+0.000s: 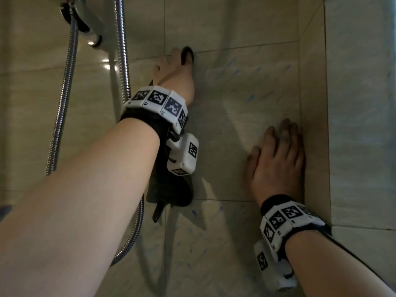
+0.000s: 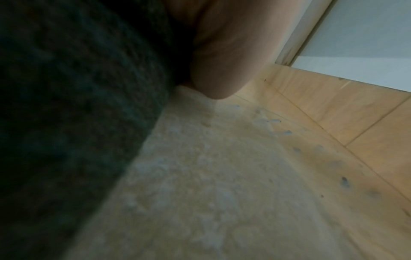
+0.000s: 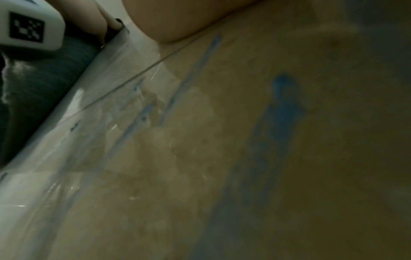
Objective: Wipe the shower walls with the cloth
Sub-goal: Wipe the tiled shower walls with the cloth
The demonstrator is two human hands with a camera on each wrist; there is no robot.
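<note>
Left hand pressed on tiled shower wall, fingers flat over dark cloth; cloth edge peeking past fingertips, rest hanging below wrist. Right hand spread flat on wall, holding nothing. Wrist tags: b/w square codes, no legible text.

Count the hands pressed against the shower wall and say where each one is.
2. The left hand is high on the tiled wall, beside the shower hose, pressing the dark cloth. The right hand lies flat lower down, next to the corner.
</note>
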